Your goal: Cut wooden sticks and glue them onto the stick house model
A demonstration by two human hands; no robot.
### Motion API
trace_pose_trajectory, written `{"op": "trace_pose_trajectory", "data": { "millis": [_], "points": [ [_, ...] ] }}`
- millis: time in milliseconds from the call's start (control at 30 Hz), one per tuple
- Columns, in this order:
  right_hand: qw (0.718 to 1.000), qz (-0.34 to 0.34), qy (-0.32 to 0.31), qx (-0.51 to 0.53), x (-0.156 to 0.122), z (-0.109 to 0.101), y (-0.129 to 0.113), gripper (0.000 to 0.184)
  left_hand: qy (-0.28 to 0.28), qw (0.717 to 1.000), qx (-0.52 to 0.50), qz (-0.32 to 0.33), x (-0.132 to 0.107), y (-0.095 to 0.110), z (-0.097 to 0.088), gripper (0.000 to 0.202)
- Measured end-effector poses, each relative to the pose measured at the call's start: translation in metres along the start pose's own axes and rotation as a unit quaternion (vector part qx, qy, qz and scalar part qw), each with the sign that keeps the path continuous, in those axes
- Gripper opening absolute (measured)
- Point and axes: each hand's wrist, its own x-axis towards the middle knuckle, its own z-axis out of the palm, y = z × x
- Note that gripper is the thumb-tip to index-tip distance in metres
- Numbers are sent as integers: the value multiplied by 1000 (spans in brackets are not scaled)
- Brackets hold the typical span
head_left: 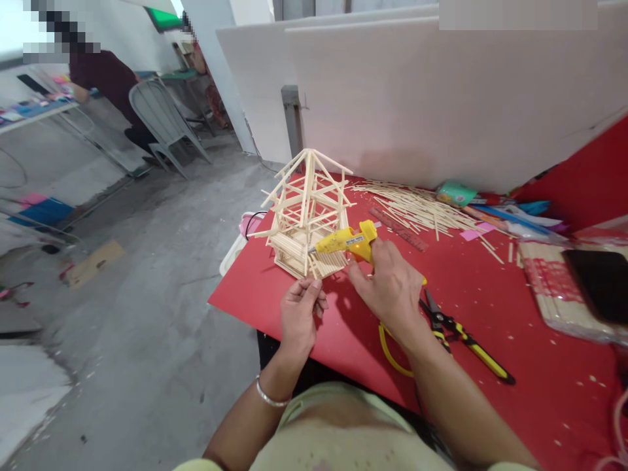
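A small pavilion-like frame of pale wooden sticks (310, 190) stands on the red tabletop, with a peaked roof frame and a slatted base. In my right hand (392, 281) is a yellow hot glue gun (362, 241). Its nozzle points left into the front of the frame, close to an upright; whether it touches cannot be made out. My left hand (303, 304) is pinched just in front of the base, around the lower end of a short thin wooden stick (314, 265). The fingers hide that end of the stick.
Loose wooden sticks (417, 204) and a red ruler (398, 229) lie behind the glue gun. Yellow-black pliers (454, 327) rest right of my right forearm, near a phone (601, 281) on a bagged stick bundle (549, 281). White boards (392, 98) stand behind; a person (105, 82) sits far left.
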Motion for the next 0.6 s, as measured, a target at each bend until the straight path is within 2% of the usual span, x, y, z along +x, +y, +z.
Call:
{"op": "trace_pose_trajectory", "data": {
  "millis": [600],
  "points": [
    [1000,-9,2,-4,-2,0,0,37,-7,1000,-9,-2,2,2,1,31]
  ]
}}
